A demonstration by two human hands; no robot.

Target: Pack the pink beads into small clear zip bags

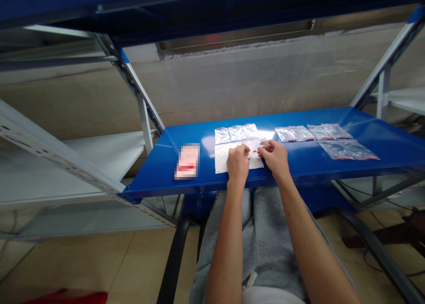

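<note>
My left hand [238, 161] rests over a white sheet [222, 159] on the blue shelf, its fingers curled together. What they hold, if anything, is too small to make out. Close on its right, my right hand [275, 157] is closed in a pinch on what looks like a small clear plastic bag [264, 142]. Tiny dark red pieces [255, 152] show between the two hands, by the right fingertips. Along the far side of the sheet lie several flat clear bags [235, 132] in a row.
On the right of the blue shelf [299, 160] lie more clear bags [294, 133] with reddish strips along their near edges, and further bags [347, 149] beyond. A blurred pink item [187, 161] lies at the left. Metal uprights [139, 96] and an upper shelf [199, 12] frame the space.
</note>
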